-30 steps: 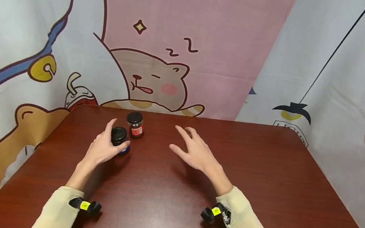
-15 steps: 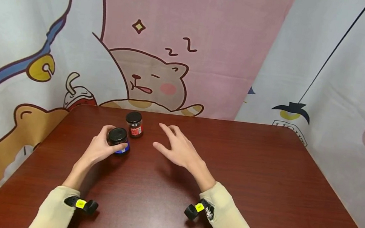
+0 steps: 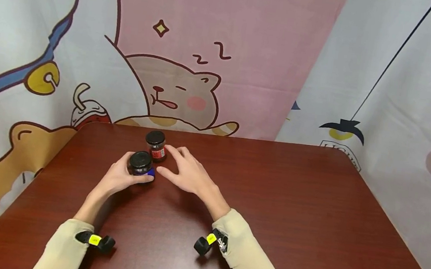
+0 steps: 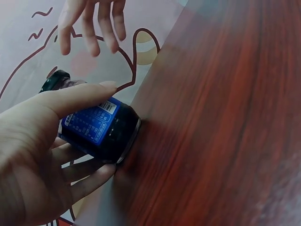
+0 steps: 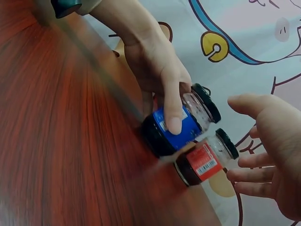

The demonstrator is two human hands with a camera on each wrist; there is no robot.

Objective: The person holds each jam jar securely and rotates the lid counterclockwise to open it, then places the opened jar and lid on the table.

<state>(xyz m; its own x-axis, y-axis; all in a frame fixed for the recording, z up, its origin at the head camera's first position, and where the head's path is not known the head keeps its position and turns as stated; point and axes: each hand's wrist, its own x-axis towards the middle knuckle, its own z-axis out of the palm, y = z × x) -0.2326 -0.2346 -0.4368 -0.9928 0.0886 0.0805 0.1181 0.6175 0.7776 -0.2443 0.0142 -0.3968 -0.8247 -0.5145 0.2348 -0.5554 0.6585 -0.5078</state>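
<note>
Jars (image 3: 140, 164) of glass look slippery and breakable, so our left hand (image 3: 119, 177) clasps the blue-labelled one's sides, right hand (image 3: 186, 175) spread.

Glossy wood-grain table (image 3: 270, 213), clear glass jars (image 5: 188, 125) with glossy paper labels

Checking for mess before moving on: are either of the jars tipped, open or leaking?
Nothing stands out. The blue-label jar, held by the left hand, and the red-label jar both stand upright, lids on, with no spill on the table.
</note>
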